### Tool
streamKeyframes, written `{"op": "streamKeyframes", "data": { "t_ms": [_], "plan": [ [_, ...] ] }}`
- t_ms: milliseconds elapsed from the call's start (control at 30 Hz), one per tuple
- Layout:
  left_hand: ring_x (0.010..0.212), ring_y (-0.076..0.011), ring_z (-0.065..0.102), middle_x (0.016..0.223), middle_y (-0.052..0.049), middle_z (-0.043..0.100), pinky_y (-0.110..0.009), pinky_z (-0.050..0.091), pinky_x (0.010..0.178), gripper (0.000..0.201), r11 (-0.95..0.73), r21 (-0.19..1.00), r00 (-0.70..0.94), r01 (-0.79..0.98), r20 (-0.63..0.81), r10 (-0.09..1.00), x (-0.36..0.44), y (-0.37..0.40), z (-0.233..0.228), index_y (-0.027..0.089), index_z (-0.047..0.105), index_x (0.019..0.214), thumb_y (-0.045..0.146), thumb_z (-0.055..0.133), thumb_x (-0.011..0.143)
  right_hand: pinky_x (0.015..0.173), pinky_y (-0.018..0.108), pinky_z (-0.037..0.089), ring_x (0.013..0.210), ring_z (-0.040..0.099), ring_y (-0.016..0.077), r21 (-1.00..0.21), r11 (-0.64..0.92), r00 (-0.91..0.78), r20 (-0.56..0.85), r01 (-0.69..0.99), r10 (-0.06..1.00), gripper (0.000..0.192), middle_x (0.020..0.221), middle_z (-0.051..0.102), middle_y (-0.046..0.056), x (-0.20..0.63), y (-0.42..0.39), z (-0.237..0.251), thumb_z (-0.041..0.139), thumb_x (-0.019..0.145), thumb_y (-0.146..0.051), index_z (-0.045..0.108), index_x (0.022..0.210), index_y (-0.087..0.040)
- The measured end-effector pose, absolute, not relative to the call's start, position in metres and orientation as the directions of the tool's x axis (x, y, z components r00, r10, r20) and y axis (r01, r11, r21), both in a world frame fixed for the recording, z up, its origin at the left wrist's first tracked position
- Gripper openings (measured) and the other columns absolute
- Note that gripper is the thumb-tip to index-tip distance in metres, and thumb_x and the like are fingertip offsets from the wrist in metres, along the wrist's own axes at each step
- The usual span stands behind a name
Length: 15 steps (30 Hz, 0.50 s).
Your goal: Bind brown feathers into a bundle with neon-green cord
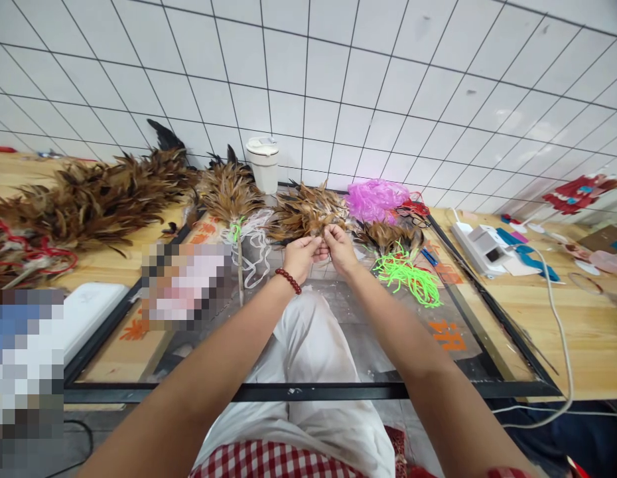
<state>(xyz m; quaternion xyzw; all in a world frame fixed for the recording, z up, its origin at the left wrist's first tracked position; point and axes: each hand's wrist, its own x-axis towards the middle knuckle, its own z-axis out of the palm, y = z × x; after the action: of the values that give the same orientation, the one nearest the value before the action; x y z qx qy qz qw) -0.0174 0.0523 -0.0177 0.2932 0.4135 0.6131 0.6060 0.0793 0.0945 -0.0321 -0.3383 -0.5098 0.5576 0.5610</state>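
My left hand (302, 257), with a dark red bead bracelet (288, 280) at its wrist, is closed in a pinch. My right hand (340, 248) pinches right beside it, the fingertips of both almost touching. Between them they hold what looks like a small brown feather, mostly covered by the fingers. Just behind lies a pile of brown feathers (301, 209). To its right, a smaller feather bunch (392, 234) lies by bright green cords (411, 273). At left, a feather duster (229, 189) has a thin stick handle (239, 269) and green tie, with white string (256, 249) beside it.
A black-framed glass panel (328, 392) spans the worktop before me. Behind stand a lidded white cup (265, 169) and a pink plastic bag (377, 199). Large feather dusters (94, 199) lie left. At right are a white device (482, 249), its cable (557, 312) and blue pliers-like handles (428, 257).
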Motion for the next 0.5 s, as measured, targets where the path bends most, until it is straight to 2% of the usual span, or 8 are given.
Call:
{"op": "streamKeyframes", "data": {
  "t_ms": [100, 267, 500],
  "plan": [
    [0.051, -0.0085, 0.058, 0.057, -0.001, 0.062, -0.025, 0.052, 0.060, 0.013, 0.065, 0.864, -0.109, -0.499, -0.136, 0.985, -0.016, 0.054, -0.020, 0.009, 0.064, 0.069, 0.019, 0.072, 0.072, 0.053, 0.019, 0.037, 0.057, 0.039, 0.0072, -0.956, 0.158, -0.115, 0.191, -0.246, 0.975, 0.038, 0.065, 0.043, -0.006, 0.076, 0.092, -0.031, 0.070, 0.067, -0.050, 0.047, 0.075, -0.021],
    [0.049, -0.0077, 0.055, 0.054, 0.001, 0.059, -0.024, 0.049, 0.058, 0.020, 0.043, 0.857, -0.125, -0.513, -0.124, 0.984, -0.019, 0.055, -0.020, 0.011, 0.059, 0.064, 0.021, 0.075, 0.070, 0.047, 0.020, 0.035, 0.053, 0.039, 0.0076, -0.966, 0.060, -0.185, 0.109, -0.251, 0.977, 0.040, 0.061, 0.044, -0.007, 0.075, 0.091, -0.031, 0.071, 0.066, -0.053, 0.048, 0.074, -0.021],
    [0.048, -0.0080, 0.054, 0.058, -0.003, 0.062, -0.021, 0.044, 0.050, 0.014, 0.130, 0.868, -0.006, -0.480, -0.151, 0.988, -0.026, 0.052, -0.014, 0.011, 0.060, 0.068, 0.019, 0.069, 0.075, 0.056, 0.024, 0.043, 0.058, 0.046, 0.0096, -0.932, -0.098, -0.446, 0.073, -0.348, 0.892, 0.034, 0.063, 0.054, -0.003, 0.096, 0.100, -0.030, 0.077, 0.063, -0.044, 0.058, 0.072, -0.018]
  ]
}}
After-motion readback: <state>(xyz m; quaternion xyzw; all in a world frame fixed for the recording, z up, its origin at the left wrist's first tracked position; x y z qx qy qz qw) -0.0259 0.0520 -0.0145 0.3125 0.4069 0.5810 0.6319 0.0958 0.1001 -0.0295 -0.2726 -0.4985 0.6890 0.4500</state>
